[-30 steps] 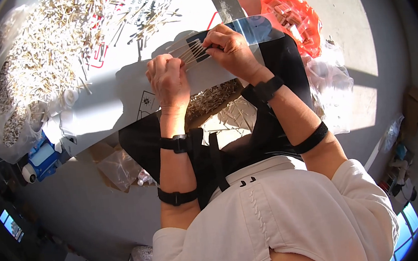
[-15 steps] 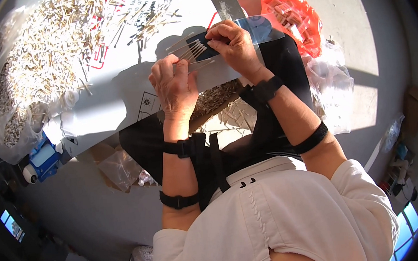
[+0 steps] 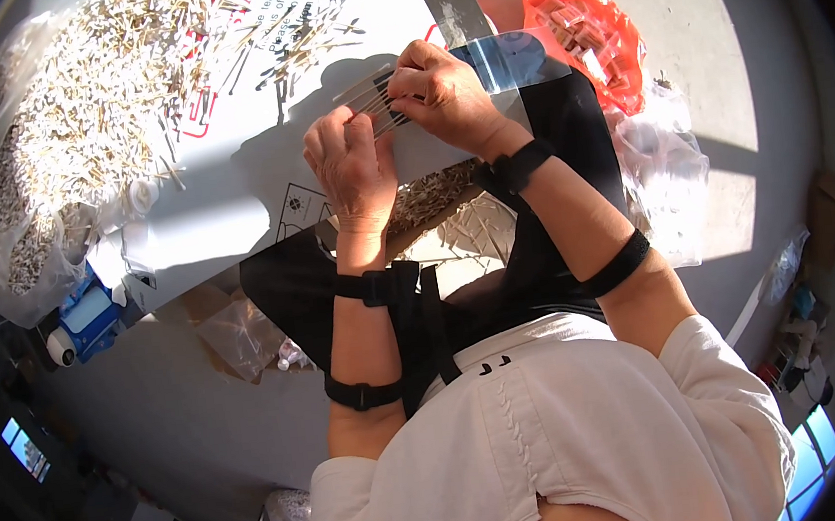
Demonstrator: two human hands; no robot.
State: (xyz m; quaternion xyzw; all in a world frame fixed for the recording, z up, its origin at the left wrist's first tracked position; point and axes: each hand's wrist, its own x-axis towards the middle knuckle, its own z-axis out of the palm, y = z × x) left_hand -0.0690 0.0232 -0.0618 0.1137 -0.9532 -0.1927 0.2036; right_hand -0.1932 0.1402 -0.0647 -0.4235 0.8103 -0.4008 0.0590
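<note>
Sunlit floor [image 3: 712,81] to the right, pale tabletop [image 3: 198,221] far left; I watch remotely through the head view. Swabs [image 3: 366,95] lie in a loose row between the hands at the tabletop's near edge. Change over the last half second: right hand [image 3: 447,97] has shifted left, now covering the white heads that showed before. My reading: the row is now being worked from both ends. Left hand [image 3: 353,161]: grip closed on the swabs' left ends. Right hand: grip narrow over the right ends; I cannot tell whether it pinches. Loose pile [image 3: 110,99] far left; red bag [image 3: 631,54] far right; clear film [image 3: 509,61] just right of the right hand.
</note>
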